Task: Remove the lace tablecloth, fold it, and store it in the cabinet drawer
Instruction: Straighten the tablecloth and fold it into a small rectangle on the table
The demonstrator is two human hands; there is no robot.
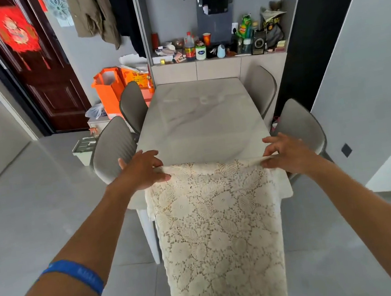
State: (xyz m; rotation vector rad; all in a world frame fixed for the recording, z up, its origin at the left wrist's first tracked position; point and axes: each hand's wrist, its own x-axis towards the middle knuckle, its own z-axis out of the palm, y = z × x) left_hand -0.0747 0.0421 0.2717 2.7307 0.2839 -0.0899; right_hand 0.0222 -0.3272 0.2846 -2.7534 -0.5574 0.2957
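Both arms reach forward, nearly straight. The left hand (143, 170) pinches cloth between thumb and fingers, palm down, a blue wristband (75, 274) on its forearm. The right hand (285, 153) seems to pinch likewise, its outer fingers spread loosely.

Floor: large glossy grey floor tiles (44, 195).
Walls: plain pale grey walls (366, 59).
Door: dark red-brown panelled door (52, 80), far left.
Worktop: pale marble-patterned rectangular worktop (200, 116).
Seating: four grey curved-back chairs (113, 147), two per side.
Storage: beige built-in cabinet (198, 70) behind the worktop, open niche cluttered.
Light: even daylight.
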